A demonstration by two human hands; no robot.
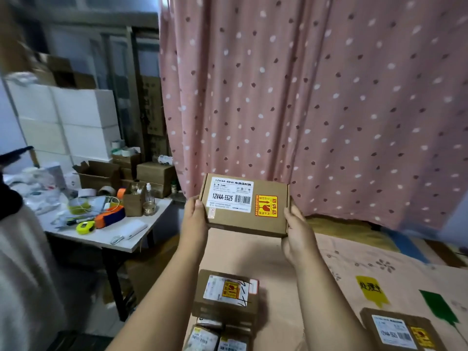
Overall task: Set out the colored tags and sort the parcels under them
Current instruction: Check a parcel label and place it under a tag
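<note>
Gripping a labelled cardboard parcel (pixel 244 205) by its ends, left hand (pixel 195 219), right hand (pixel 298 236), raised before the pink curtain (pixel 329 97)

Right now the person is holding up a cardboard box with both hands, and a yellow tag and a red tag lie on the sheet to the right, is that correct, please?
Not quite: the second tag is green, not red. The head view shows it beside the yellow tag on the sheet. The rest holds: the left hand and right hand hold up the cardboard box.
</note>
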